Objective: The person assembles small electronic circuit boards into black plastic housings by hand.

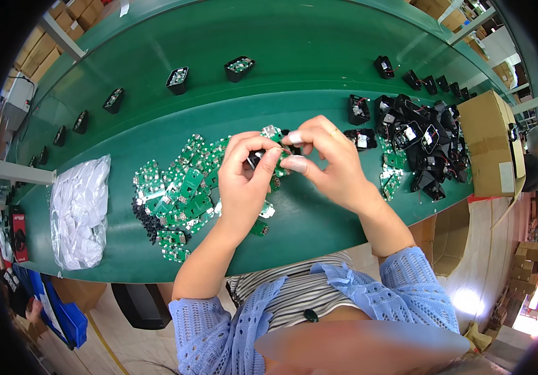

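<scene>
My two hands meet over the green bench. Wrapped round a small black plastic housing (254, 159) are the fingers of my left hand (242, 181), which hide most of it. My right hand (334, 159) is at the housing's right side, thumb and forefinger closed close together by what look like thin reddish wires; what they pinch is too small to make out. Around and below my left hand spreads a pile of green circuit boards (191, 184). One more board (271, 132) shows just beyond my fingertips.
Small black parts (147, 220) lie left of the boards. A clear bag of white pieces (81, 212) is farther left. Black housings with wires (428, 137) are heaped at right, beside a cardboard box (490, 144). Filled black housings (239, 69) stand spaced along the far green belt (319, 50).
</scene>
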Demonstrator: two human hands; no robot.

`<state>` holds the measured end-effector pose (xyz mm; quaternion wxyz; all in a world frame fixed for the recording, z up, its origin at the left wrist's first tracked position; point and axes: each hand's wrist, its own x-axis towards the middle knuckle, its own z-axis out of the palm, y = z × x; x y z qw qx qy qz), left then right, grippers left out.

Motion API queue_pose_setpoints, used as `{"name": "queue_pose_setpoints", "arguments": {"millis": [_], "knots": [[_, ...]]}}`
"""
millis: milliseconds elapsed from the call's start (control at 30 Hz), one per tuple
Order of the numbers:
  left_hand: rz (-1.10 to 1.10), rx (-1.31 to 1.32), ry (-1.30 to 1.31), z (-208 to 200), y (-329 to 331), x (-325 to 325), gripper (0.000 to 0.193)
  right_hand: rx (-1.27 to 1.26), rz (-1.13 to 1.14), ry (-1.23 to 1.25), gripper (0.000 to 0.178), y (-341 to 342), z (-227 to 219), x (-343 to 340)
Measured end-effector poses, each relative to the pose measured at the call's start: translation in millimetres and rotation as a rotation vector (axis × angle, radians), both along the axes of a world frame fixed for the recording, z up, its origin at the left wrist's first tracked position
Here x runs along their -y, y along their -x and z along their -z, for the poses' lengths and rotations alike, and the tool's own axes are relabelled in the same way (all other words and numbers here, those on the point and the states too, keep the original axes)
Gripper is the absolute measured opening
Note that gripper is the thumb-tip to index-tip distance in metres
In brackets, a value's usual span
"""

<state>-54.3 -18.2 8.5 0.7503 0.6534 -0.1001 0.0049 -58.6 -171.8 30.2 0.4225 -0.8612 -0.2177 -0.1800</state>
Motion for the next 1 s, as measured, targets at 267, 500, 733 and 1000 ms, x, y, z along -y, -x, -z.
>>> {"name": "queue_pose_setpoints", "arguments": {"millis": [267, 500, 733, 1000], "knots": [[0.159, -0.250, 0.139, 1, 1, 1, 0.013, -0.009, 0.062, -0.243, 0.011, 6, 13, -4], [-0.034, 0.011, -0.040, -9, 7, 4, 0.038, 0.156, 0.047, -0.015, 0.013, 3, 8, 4], [-0.087, 0.218, -0.227, 4, 5, 2, 0.033, 0.259, -0.015, 0.140, 0.019, 1, 3, 6], [-0.150, 0.317, -0.278, -1, 6, 4, 0.033, 0.280, -0.050, 0.191, 0.021, 0, -2, 6]]}}
